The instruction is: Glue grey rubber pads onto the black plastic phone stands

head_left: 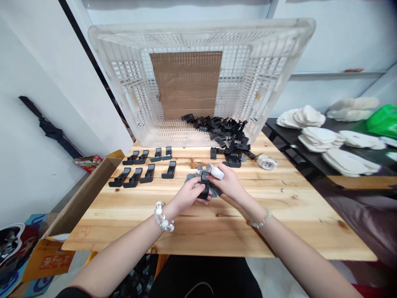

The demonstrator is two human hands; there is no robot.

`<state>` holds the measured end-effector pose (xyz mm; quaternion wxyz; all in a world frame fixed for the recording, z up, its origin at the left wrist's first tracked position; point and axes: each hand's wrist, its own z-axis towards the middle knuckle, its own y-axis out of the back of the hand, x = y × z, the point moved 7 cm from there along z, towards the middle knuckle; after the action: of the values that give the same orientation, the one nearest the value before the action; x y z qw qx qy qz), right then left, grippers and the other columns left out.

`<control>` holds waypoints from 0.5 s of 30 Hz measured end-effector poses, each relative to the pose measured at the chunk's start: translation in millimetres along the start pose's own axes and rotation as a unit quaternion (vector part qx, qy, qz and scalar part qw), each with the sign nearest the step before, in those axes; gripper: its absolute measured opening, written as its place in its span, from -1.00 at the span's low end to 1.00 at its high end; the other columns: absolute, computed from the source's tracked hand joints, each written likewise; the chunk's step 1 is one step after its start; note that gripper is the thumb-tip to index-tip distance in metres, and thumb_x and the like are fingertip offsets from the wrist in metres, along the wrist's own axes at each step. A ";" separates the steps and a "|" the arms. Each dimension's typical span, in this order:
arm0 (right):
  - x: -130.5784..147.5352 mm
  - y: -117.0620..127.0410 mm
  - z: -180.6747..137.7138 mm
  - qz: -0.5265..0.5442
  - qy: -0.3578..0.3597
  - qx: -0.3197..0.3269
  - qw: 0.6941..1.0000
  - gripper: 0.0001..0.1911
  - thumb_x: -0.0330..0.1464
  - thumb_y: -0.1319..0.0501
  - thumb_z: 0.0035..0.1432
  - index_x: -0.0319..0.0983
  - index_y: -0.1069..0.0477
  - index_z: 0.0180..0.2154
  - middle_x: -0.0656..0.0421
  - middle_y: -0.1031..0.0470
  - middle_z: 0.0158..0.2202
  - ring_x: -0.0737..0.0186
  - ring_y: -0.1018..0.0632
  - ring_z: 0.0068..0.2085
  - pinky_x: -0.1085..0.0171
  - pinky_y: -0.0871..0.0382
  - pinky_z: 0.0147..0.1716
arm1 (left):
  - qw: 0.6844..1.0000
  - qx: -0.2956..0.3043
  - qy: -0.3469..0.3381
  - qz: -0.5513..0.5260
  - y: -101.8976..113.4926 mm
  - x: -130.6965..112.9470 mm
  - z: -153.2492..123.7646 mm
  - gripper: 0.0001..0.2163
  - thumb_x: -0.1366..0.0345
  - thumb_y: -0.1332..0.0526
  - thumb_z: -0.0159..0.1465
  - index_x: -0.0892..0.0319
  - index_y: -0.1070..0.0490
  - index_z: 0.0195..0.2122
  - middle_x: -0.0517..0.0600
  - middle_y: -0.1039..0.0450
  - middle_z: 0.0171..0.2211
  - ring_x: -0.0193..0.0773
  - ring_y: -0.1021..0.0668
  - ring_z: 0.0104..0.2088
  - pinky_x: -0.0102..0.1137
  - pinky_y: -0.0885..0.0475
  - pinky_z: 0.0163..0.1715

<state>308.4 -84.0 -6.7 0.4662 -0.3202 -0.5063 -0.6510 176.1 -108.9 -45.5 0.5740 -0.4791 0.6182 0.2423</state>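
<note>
My left hand (187,192) is closed around a black plastic clip-like part (204,188), held low over the wooden table. The fingers of my right hand (229,182) are pinched at the upper end of the same part. A white wrapping (217,172) shows at a finger of my right hand; whether it is worn or held I cannot tell. Small flat grey pieces (216,190) lie in a loose pile beneath and around both hands. To the left, several similar black parts (147,174) are laid out in two rough rows.
A white plastic crate (136,120) lies on its side at the back, a cardboard sheet (187,82) inside. Loose black parts (228,128) spill from it onto the table (279,215). A tape roll (267,162) sits right. White stacked pieces (321,138) occupy a dark side table.
</note>
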 end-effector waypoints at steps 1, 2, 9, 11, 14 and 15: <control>-2.5 -0.4 0.2 0.005 -0.008 -0.001 1.000 -0.80 -0.29 -0.31 -0.05 -0.22 -0.37 -0.36 0.19 -0.47 -0.41 0.20 -0.44 -0.36 0.24 -0.28 -0.33 | 1.000 0.000 -0.002 0.000 0.4 0.4 0.4 -0.62 0.11 -0.34 0.12 0.24 -0.32 -0.16 0.02 -0.50 -0.38 -0.25 -0.58 -0.42 -0.34 -0.53 -0.42; -4.7 -0.8 0.4 0.011 -0.015 0.000 1.000 -0.78 -0.28 -0.31 -0.06 -0.22 -0.37 -0.35 0.19 -0.47 -0.40 0.20 -0.45 -0.35 0.23 -0.29 -0.32 | 1.000 -0.001 -0.003 0.000 0.7 0.6 0.7 -0.61 0.11 -0.34 0.12 0.24 -0.33 -0.15 0.02 -0.50 -0.38 -0.26 -0.58 -0.42 -0.35 -0.53 -0.42; -9.7 -2.3 1.8 0.035 -0.037 0.006 0.999 -0.74 -0.26 -0.33 -0.09 -0.23 -0.36 -0.36 0.18 -0.44 -0.39 0.18 -0.43 -0.34 0.20 -0.30 -0.29 | 1.000 -0.010 -0.013 0.006 2.1 1.4 1.1 -0.63 0.13 -0.34 0.13 0.24 -0.35 -0.15 0.01 -0.51 -0.40 -0.27 -0.58 -0.43 -0.39 -0.52 -0.43; -9.3 -2.0 2.0 0.039 -0.036 0.007 0.999 -0.74 -0.27 -0.34 -0.10 -0.23 -0.37 -0.36 0.18 -0.44 -0.39 0.19 -0.42 -0.34 0.19 -0.29 -0.27 | 1.000 -0.013 -0.014 0.007 1.9 1.7 0.5 -0.65 0.14 -0.34 0.13 0.23 -0.35 -0.16 0.00 -0.51 -0.40 -0.27 -0.59 -0.43 -0.38 -0.53 -0.43; -7.7 -2.2 1.4 0.048 -0.034 0.010 0.998 -0.76 -0.30 -0.36 -0.11 -0.23 -0.38 -0.37 0.19 -0.44 -0.39 0.20 -0.41 -0.33 0.20 -0.28 -0.25 | 1.000 -0.015 -0.017 0.006 1.4 1.3 -0.2 -0.67 0.13 -0.33 0.15 0.20 -0.33 -0.18 -0.01 -0.51 -0.41 -0.26 -0.59 -0.46 -0.34 -0.55 -0.42; -6.9 -2.8 0.8 0.054 -0.035 0.014 0.998 -0.76 -0.31 -0.37 -0.11 -0.22 -0.38 -0.38 0.20 -0.44 -0.39 0.21 -0.41 -0.33 0.21 -0.28 -0.27 | 1.000 -0.016 -0.019 0.005 1.2 0.8 -0.3 -0.68 0.12 -0.32 0.16 0.20 -0.32 -0.19 -0.03 -0.51 -0.43 -0.26 -0.60 -0.47 -0.33 -0.55 -0.41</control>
<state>308.2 -81.1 -13.6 0.4873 -0.3631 -0.5134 -0.6060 175.0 -108.8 -46.4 0.5771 -0.4804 0.6055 0.2638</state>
